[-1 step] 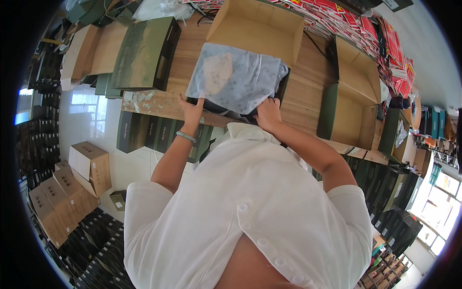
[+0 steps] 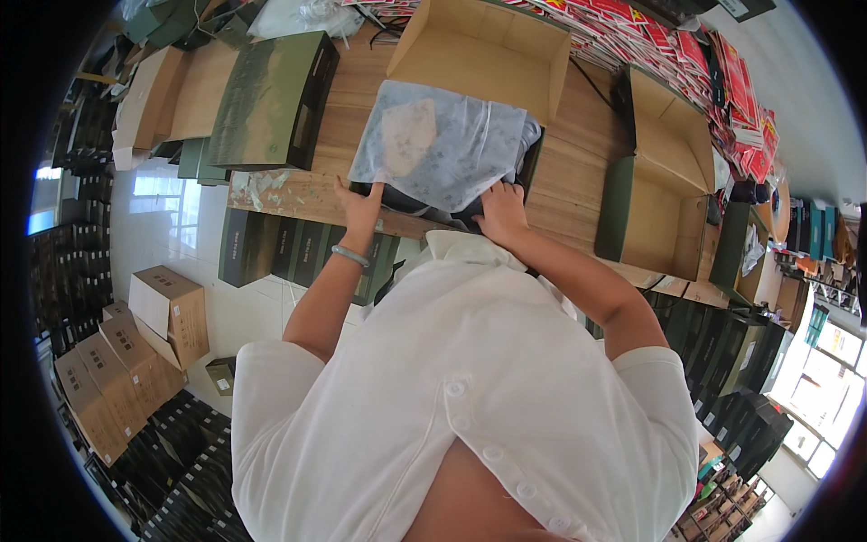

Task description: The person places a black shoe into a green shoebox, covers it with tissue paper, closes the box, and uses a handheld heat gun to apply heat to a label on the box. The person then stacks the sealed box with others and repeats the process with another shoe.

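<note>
An open shoebox-like carton (image 2: 536, 167) lies before me on the wooden table, its brown lid raised at the far side. Thin whitish wrapping paper (image 2: 461, 144) with a beige patch (image 2: 408, 140) covers the contents. Something black (image 2: 406, 200) shows beneath its near edge; its kind is hidden. My left hand (image 2: 361, 206), with a bracelet at the wrist, is at the carton's near left corner, thumb and fingers apart, thumb touching the paper's edge. My right hand (image 2: 503, 208) has its fingers bent over the paper's near right edge, fingertips partly hidden.
A closed green box (image 2: 271, 104) stands left on the table (image 2: 578, 135). An open green-brown box (image 2: 664, 212) is at right. Red printed packets (image 2: 686, 54) are heaped along the back. Brown cartons (image 2: 117, 370) and stacked dark boxes (image 2: 181, 479) stand on the floor at left.
My right hand's fingers have shifted very slightly at the paper's edge. The left hand and the carton look the same.
</note>
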Action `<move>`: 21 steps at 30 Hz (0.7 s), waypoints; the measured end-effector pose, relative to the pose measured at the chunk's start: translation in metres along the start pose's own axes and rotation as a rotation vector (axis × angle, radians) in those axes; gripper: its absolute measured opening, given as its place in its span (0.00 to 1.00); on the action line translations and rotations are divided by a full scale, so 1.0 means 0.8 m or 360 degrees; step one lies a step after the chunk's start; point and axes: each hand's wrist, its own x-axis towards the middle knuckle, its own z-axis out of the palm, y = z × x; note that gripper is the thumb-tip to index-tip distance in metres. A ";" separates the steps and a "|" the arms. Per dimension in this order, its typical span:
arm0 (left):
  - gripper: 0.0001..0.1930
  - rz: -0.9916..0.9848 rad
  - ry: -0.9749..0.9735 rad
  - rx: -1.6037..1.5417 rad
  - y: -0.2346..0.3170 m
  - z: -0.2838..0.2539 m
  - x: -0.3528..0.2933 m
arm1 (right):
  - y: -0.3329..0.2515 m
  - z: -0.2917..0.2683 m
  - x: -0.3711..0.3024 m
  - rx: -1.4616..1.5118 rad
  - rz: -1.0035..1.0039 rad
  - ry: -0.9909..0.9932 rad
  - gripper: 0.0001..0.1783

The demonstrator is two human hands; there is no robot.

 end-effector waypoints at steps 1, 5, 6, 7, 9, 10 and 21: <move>0.55 -0.0013 0.0043 0.0011 0.005 0.002 0.000 | 0.000 -0.001 -0.001 0.0076 -0.0015 -0.0024 0.28; 0.55 -0.0098 0.0060 0.0128 0.022 -0.001 -0.007 | 0.007 -0.003 -0.016 0.0384 -0.0067 -0.0062 0.28; 0.54 -0.0165 -0.0004 -0.0015 0.018 -0.002 -0.006 | 0.009 -0.002 -0.019 0.0460 -0.0079 -0.0057 0.28; 0.54 -0.0230 -0.0067 -0.0158 0.015 -0.004 -0.004 | 0.009 -0.006 -0.022 0.0497 -0.0056 -0.0106 0.26; 0.53 -0.0299 -0.0222 -0.0398 0.008 -0.011 -0.005 | 0.007 -0.014 -0.026 0.0568 -0.0012 -0.0207 0.24; 0.53 -0.0302 -0.0320 -0.0489 0.015 -0.019 -0.010 | 0.006 -0.011 -0.031 0.0613 -0.0029 -0.0178 0.22; 0.49 -0.0454 -0.0472 -0.0577 0.027 -0.036 -0.010 | 0.053 -0.106 0.009 0.0629 0.0433 0.0029 0.21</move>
